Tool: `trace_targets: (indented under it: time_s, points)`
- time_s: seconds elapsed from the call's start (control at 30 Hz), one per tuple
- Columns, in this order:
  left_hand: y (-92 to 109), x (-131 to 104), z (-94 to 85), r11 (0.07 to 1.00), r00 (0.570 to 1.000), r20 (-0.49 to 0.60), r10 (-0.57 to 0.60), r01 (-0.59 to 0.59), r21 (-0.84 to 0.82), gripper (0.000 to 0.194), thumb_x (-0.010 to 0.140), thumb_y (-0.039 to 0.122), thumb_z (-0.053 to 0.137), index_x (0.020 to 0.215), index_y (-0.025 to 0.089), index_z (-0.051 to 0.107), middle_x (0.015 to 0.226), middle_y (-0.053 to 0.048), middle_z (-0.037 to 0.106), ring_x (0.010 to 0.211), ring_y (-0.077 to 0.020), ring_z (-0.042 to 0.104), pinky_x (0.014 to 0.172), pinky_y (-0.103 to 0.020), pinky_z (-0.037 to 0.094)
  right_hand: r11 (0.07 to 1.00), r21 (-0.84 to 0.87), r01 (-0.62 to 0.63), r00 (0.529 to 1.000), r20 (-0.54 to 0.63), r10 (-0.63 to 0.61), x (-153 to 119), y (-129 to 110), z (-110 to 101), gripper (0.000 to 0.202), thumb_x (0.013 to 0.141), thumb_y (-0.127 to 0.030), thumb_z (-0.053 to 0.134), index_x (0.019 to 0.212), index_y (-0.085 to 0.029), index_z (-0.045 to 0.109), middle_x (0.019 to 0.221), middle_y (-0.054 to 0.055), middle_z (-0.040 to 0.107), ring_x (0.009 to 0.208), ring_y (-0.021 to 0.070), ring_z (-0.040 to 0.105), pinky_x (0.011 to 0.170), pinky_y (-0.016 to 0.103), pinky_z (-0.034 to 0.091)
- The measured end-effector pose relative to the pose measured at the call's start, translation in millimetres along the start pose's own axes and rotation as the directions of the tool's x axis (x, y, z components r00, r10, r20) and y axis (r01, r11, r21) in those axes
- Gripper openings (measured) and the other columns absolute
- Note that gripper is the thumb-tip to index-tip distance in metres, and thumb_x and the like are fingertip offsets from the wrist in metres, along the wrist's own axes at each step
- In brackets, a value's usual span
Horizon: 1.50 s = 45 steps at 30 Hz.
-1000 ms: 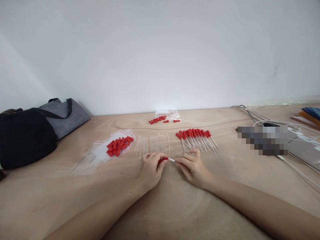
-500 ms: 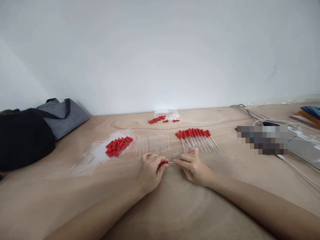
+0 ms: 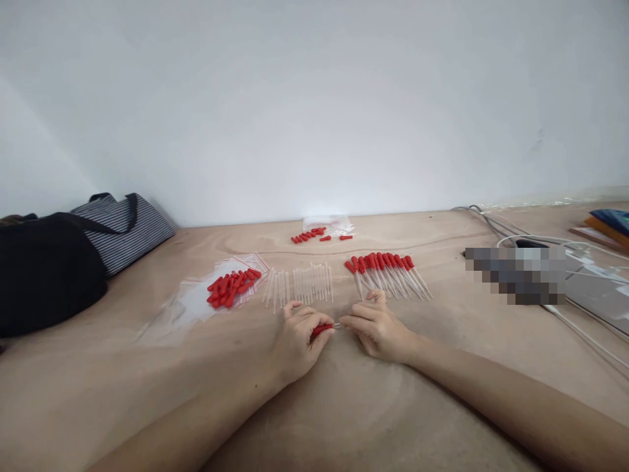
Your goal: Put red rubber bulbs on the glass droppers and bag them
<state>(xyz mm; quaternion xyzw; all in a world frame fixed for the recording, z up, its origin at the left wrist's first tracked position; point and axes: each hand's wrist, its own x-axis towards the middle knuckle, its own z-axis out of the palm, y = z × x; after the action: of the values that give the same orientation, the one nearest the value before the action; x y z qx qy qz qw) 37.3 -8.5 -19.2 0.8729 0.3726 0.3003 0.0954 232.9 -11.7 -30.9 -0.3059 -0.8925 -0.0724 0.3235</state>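
Between the thumb and fingers of my left hand (image 3: pixel 302 337) is a red rubber dropper bulb (image 3: pixel 322 329). My right hand (image 3: pixel 377 330) pinches a thin clear glass pipette tube (image 3: pixel 337 325), whose left end meets the bulb; how far it sits inside is hidden. Just beyond my left hand lies a row of loose clear pipette tubes (image 3: pixel 313 282). Past my right hand, several droppers with red bulbs fitted (image 3: pixel 378 262) lie side by side. A pile of loose red bulbs (image 3: pixel 230 287) rests to the left on clear zip bags (image 3: pixel 189 305).
Near the wall are more red bulbs (image 3: pixel 307 235) and a clear bag (image 3: pixel 327 223) with tubes. A black bag (image 3: pixel 49 275) and a striped bag (image 3: pixel 125 229) stand at the left. Cables (image 3: pixel 584 337), a laptop (image 3: pixel 597 288) and a blurred-out object (image 3: pixel 521 275) lie at the right.
The bulb and my left fingertips have shifted slightly right and toward me. The visible stretch of tube between my hands is a little shorter and now tilted.
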Motion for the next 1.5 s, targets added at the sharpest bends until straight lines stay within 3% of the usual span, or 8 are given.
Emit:
trace_targets:
  time_s: [0.47, 0.6, 0.9, 0.97, 1.07, 1.17, 1.3, 1.5]
  points:
    - [-4, 0, 3.1, 1.000, 1.000, -0.010, 0.012, -0.012, -0.020, 0.005, 0.078, 0.022, 0.053, 0.080, 0.022, 0.058, 0.073, 0.002, 0.067, 0.069, -0.0148, 0.060, 0.090, -0.040, 0.026, 0.997, 0.058, -0.040, 0.999, 0.037, 0.038, 3, -2, 2, 0.028, 0.077, -0.006, 0.035, 0.084, -0.017, 0.060, 0.067, 0.000, 0.057, 0.061, 0.0102, 0.049, 0.077, 0.033, 0.022]
    - [-9, 0, 0.8, 1.000, 1.000, -0.016, -0.023, 0.023, -0.005, 0.021, 0.076, 0.030, 0.057, 0.094, 0.022, 0.055, 0.079, 0.000, 0.068, 0.077, -0.0181, 0.060, 0.090, -0.041, 0.025, 0.996, 0.054, -0.076, 0.997, 0.028, 0.075, 0, 4, -2, 0.028, 0.078, -0.007, 0.036, 0.089, -0.016, 0.059, 0.072, 0.002, 0.059, 0.067, 0.0118, 0.052, 0.079, 0.034, 0.022]
    - [-6, 5, -6.8, 0.999, 0.999, 0.021, -0.035, 0.034, 0.016, 0.013, 0.083, 0.026, 0.047, 0.078, 0.023, 0.059, 0.070, 0.003, 0.064, 0.073, -0.0158, 0.056, 0.086, -0.040, 0.023, 0.995, 0.066, -0.081, 0.997, 0.007, 0.080, -1, 6, -6, 0.029, 0.079, -0.006, 0.034, 0.091, -0.017, 0.059, 0.073, 0.002, 0.060, 0.068, 0.0117, 0.052, 0.080, 0.035, 0.024]
    - [-8, 4, -7.1, 0.998, 0.998, 0.034, -0.062, 0.061, 0.026, 0.011, 0.081, 0.030, 0.050, 0.085, 0.024, 0.058, 0.078, 0.002, 0.065, 0.078, -0.0174, 0.056, 0.085, -0.040, 0.024, 0.994, 0.068, -0.081, 0.997, 0.012, 0.080, -1, 7, -6, 0.028, 0.080, -0.007, 0.036, 0.092, -0.017, 0.059, 0.076, 0.003, 0.060, 0.070, 0.0123, 0.052, 0.080, 0.034, 0.025]
    - [-16, 2, -10.8, 0.986, 0.990, -0.009, -0.140, 0.140, 0.090, 0.033, 0.075, 0.038, 0.056, 0.104, 0.024, 0.051, 0.094, -0.002, 0.064, 0.088, -0.0219, 0.055, 0.085, -0.042, 0.025, 0.988, 0.025, -0.151, 0.988, -0.028, 0.151, -4, 19, -7, 0.028, 0.079, -0.009, 0.037, 0.096, -0.016, 0.058, 0.081, 0.006, 0.061, 0.074, 0.0143, 0.053, 0.077, 0.033, 0.029]
    - [-29, 2, -17.5, 0.954, 0.973, -0.111, -0.201, 0.220, 0.202, 0.034, 0.076, 0.037, 0.055, 0.106, 0.023, 0.051, 0.098, -0.005, 0.063, 0.093, -0.0248, 0.053, 0.086, -0.043, 0.024, 0.929, -0.081, -0.361, 0.923, -0.177, 0.343, -8, 40, -11, 0.028, 0.079, -0.012, 0.038, 0.098, -0.016, 0.058, 0.081, 0.007, 0.062, 0.074, 0.0159, 0.054, 0.075, 0.032, 0.031]
    - [-43, 6, -23.1, 0.907, 0.945, -0.229, -0.236, 0.298, 0.298, 0.021, 0.076, 0.032, 0.054, 0.095, 0.023, 0.056, 0.096, -0.006, 0.064, 0.097, -0.0273, 0.052, 0.085, -0.043, 0.025, 0.725, -0.208, -0.657, 0.743, -0.344, 0.574, -11, 66, -15, 0.025, 0.075, -0.017, 0.040, 0.088, -0.017, 0.062, 0.072, 0.006, 0.063, 0.069, 0.0170, 0.055, 0.076, 0.034, 0.029]
    - [-47, 10, -25.8, 0.865, 0.929, -0.257, -0.267, 0.349, 0.362, 0.017, 0.076, 0.032, 0.052, 0.089, 0.023, 0.060, 0.092, -0.005, 0.064, 0.092, -0.0262, 0.052, 0.084, -0.043, 0.025, 0.587, -0.247, -0.771, 0.637, -0.288, 0.715, -6, 74, -9, 0.024, 0.074, -0.017, 0.039, 0.082, -0.016, 0.061, 0.077, 0.006, 0.065, 0.074, 0.0183, 0.056, 0.074, 0.033, 0.027]
